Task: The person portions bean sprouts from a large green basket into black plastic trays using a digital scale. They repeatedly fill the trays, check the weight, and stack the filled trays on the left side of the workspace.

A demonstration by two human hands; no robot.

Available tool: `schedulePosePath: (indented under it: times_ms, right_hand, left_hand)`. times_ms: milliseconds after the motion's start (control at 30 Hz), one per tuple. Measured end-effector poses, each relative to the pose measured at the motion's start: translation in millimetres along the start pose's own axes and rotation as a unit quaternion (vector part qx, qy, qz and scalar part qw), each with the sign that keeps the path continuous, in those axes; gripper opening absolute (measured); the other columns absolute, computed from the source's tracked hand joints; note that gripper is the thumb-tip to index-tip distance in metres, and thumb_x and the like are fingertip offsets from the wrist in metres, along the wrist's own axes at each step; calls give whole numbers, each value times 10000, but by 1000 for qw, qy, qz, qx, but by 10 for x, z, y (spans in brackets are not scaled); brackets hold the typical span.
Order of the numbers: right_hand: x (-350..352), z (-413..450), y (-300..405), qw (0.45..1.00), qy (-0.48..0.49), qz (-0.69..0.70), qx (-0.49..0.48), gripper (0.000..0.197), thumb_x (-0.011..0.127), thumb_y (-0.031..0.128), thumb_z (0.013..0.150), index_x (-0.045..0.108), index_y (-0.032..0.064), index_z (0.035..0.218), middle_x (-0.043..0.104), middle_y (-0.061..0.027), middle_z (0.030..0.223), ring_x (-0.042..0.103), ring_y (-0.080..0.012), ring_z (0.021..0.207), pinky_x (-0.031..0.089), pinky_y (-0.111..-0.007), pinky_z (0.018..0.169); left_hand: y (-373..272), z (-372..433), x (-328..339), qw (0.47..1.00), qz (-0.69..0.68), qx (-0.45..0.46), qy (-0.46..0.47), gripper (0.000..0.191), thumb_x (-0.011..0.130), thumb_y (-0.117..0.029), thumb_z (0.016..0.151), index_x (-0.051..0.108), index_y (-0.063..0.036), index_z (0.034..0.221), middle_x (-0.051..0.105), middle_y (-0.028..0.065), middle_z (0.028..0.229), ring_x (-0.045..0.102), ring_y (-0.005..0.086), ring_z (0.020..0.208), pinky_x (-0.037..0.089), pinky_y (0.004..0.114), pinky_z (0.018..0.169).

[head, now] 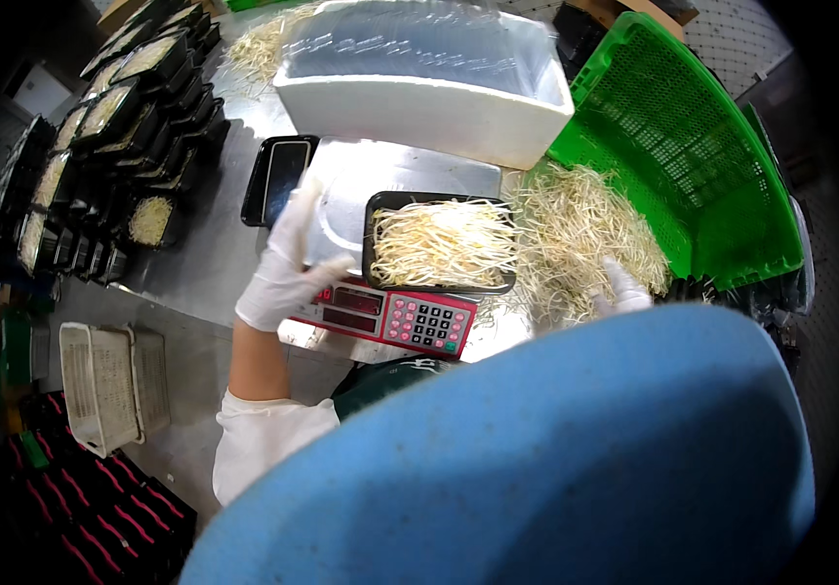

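Observation:
A black plastic tray [368, 252] heaped with bean sprouts [441, 241] rests on the right part of the metal weighing plate [405, 167]. Below the plate is the red keypad panel of a digital scale [425, 325], whose display is partly covered. My left hand [277, 274], in a white glove, hovers at the scale's left side with thumb and fingers spread and nothing between them. At the loose sprout pile [580, 227] is my gloved right hand [623, 292]. A blue surface in front hides much of it, so its grip is unclear.
A white foam box [419, 117] lined with clear film stands behind the scale. The tipped green crate [712, 168] borders the pile. Filled trays [105, 110] are stacked at left, near an empty black tray [253, 194]. The blue surface [536, 453] blocks the lower view.

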State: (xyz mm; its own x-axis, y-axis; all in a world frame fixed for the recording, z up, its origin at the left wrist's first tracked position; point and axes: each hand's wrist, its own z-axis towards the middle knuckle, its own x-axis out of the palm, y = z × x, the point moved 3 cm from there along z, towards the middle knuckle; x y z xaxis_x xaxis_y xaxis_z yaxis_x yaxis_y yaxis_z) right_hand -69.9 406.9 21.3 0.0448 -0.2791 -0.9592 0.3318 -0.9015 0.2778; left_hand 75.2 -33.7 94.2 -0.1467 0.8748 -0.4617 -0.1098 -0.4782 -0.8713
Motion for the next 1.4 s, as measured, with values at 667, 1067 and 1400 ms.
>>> schedulePosePath:
  times_ms: [667,1067,1400]
  right_hand:
    - [321,626,2474,908,136,-52,-393,834,604,518,720,382,39,1365,435,-214,1344,382,-364,1271,205,-474,1098]
    - [-25,585,1905,921,60,84,-376,820,798,348,636,474,86,1342,598,-146,1187,558,-319,1102,412,-405,979]
    - [55,680,1703,909,43,172,-377,874,812,347,625,432,135,1383,509,-145,1341,462,-333,1244,348,-419,1055]
  left_hand:
    - [-62,607,918,962,172,212,-13,746,544,-387,900,245,57,1421,538,229,1227,523,365,1122,323,481,1012]
    - [-54,509,777,910,375,162,77,773,581,-479,832,332,-28,1409,451,223,1290,434,380,1192,183,578,1069]
    - [-336,580,1030,893,357,275,15,1070,742,-499,632,269,91,1390,355,261,1403,395,393,1273,270,462,1094]
